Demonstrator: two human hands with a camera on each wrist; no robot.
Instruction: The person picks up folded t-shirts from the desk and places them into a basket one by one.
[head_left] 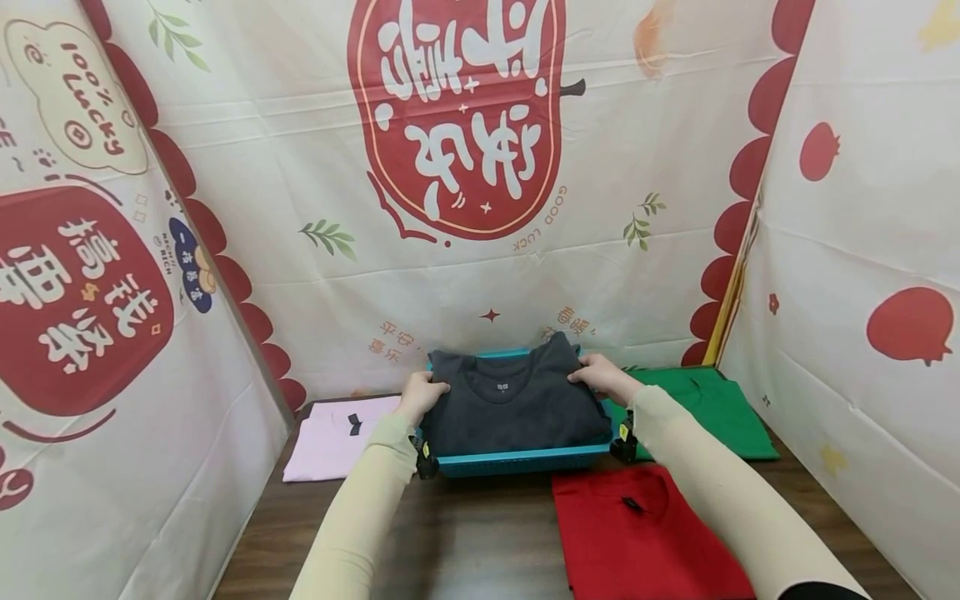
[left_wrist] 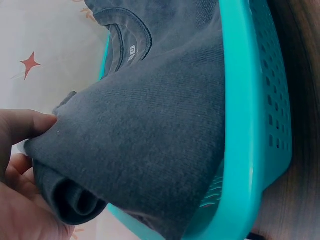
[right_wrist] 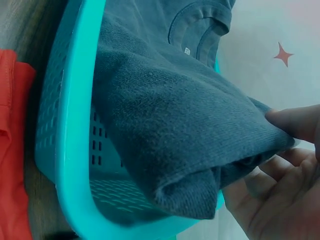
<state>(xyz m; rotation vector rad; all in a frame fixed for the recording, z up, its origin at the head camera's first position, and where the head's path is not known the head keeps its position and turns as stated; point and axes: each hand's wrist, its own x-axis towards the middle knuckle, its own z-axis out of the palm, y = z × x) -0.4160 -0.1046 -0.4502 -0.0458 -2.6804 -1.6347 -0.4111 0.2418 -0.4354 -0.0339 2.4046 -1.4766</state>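
A folded dark grey T-shirt [head_left: 517, 408] lies partly inside a turquoise plastic basket [head_left: 525, 461], its collar toward the back wall. My left hand [head_left: 422, 395] pinches the shirt's left shoulder edge between thumb and fingers; the left wrist view shows the thumb on top and a rolled fold [left_wrist: 75, 200] hanging beneath. At the opposite shoulder my right hand [head_left: 606, 379] pinches the cloth the same way. In the right wrist view the shirt's side sags over the slotted basket floor [right_wrist: 120, 195], with the fingers under the edge.
Left of the basket lies a folded pink garment [head_left: 330, 450]. A folded green garment [head_left: 697, 408] sits to the right, and a red one [head_left: 637, 533] in front, partly under my right forearm. Printed cloth walls [head_left: 480, 292] enclose the wooden table [head_left: 480, 533] at the back and sides.
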